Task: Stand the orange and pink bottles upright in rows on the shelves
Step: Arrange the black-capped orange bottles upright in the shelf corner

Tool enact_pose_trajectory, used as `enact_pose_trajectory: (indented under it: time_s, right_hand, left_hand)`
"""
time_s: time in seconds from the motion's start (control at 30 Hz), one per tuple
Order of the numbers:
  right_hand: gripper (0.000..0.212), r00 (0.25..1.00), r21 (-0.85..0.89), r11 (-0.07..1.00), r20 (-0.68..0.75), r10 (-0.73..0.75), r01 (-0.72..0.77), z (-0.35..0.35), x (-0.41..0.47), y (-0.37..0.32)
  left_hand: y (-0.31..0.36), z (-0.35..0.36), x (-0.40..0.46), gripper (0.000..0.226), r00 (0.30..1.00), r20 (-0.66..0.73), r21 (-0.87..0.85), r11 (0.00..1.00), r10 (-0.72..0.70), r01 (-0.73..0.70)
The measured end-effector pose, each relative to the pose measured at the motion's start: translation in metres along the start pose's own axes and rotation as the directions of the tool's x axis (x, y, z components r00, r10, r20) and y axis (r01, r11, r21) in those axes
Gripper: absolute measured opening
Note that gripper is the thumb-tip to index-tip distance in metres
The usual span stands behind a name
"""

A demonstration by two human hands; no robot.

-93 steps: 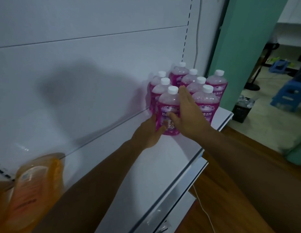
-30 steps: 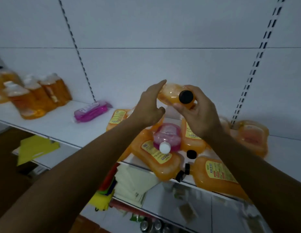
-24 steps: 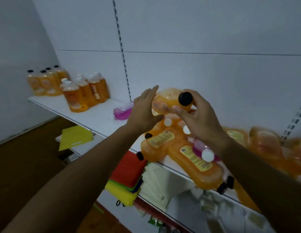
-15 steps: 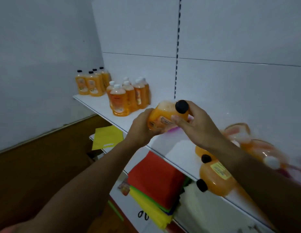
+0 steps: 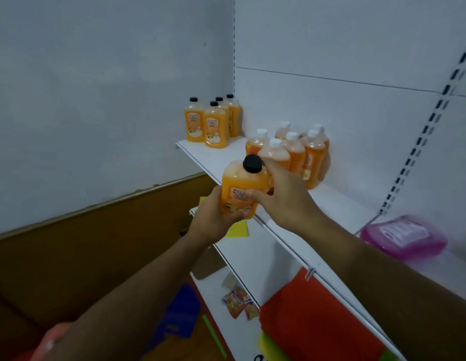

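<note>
An orange bottle with a black cap is held upright in the air in front of the white shelf's edge. My left hand grips it from below and the left. My right hand grips its right side. Behind it several orange bottles with white caps stand in a group on the shelf. At the shelf's far left end stand several orange bottles with black caps. A pink bottle lies on its side on the shelf at the right.
Below the shelf a lower shelf holds a yellow sheet, small packets and a stack of red and yellow folders. A grey wall with a brown skirting closes the left side.
Both hands have carried the black-capped orange bottle to the left along the shelf and tipped it upright. The view has swung left with them, past the heap of lying bottles.
</note>
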State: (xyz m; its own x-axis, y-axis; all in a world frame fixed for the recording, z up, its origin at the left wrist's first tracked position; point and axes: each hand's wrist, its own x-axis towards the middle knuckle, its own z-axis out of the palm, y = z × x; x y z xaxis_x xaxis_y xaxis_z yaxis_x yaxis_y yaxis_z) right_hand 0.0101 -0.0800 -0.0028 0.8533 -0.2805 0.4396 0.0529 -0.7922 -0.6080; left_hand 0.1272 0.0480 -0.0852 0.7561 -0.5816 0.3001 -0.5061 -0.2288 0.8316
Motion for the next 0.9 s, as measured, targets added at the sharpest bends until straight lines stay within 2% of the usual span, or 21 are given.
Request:
enact_pose_trajectory:
  time_s: [0.1, 0.23, 0.37, 0.5, 0.63, 0.9]
  right_hand:
    - [0.059, 0.999, -0.088, 0.995, 0.031, -0.042, 0.044, 0.039, 0.045, 0.0]
    - [0.057, 0.995, -0.157, 0.983, 0.047, -0.088, 0.094, 0.082, 0.109, 0.0]
    - [0.054, 0.997, -0.1, 0.992, 0.042, -0.07, 0.074, 0.115, 0.169, -0.003]
    - [0.053, 0.998, -0.109, 0.992, 0.013, -0.061, 0.062, 0.148, 0.227, 0.0]
    - [0.053, 0.999, -0.159, 0.987, -0.025, -0.031, 0.027, 0.179, 0.285, 0.016]
    - [0.05, 0.992, -0.299, 0.949, -0.102, 0.076, -0.103, 0.223, 0.379, 0.036]
  left_hand:
    - [-0.034, -0.025, 0.028, 0.076, 0.997, -0.032, 0.061, 0.996, -0.067, 0.069]
    - [-0.066, -0.059, 0.068, 0.069, 0.993, -0.032, 0.071, 0.99, -0.118, 0.12]
    - [-0.089, -0.092, 0.11, 0.059, 0.979, -0.12, 0.051, 0.983, -0.167, 0.174]
    - [-0.117, -0.113, 0.162, 0.058, 0.976, -0.173, 0.129, 0.98, -0.13, 0.154]
    - [-0.152, -0.129, 0.228, 0.052, 0.983, -0.153, 0.09, 0.989, -0.099, 0.114]
    - [-0.208, -0.152, 0.344, 0.05, 0.999, -0.015, 0.058, 0.998, -0.037, 0.038]
